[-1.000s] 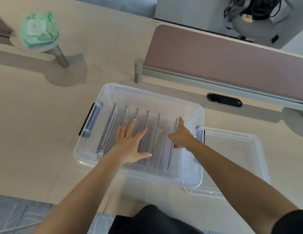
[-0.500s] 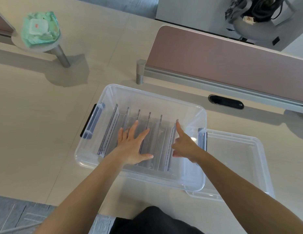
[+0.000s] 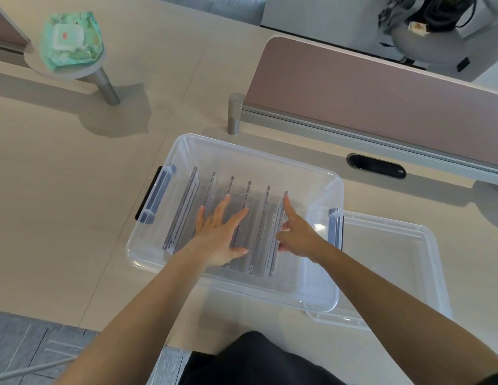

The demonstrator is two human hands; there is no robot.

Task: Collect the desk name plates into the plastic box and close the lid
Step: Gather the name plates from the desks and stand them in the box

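A clear plastic box (image 3: 320, 179) with grey side latches sits on the light desk, lid off. Several clear acrylic desk name plates (image 3: 184, 209) stand on edge in a row inside it. My left hand (image 3: 220, 232) lies flat, fingers spread, on top of the middle plates. My right hand (image 3: 296, 232) rests at the rightmost plate (image 3: 275, 245), index finger stretched along its top edge and the other fingers curled. The clear lid (image 3: 395, 259) lies flat on the desk to the right, partly under the box.
A brown desk partition (image 3: 381, 98) with a metal rail runs behind the box, with a black cable grommet (image 3: 375, 169) in front of it. A green wipes pack (image 3: 70, 40) lies on a small round stand (image 3: 103, 81) at the far left.
My right hand has slid a little back toward me along the rightmost plate, index finger still out. My left hand stays flat on the plates.
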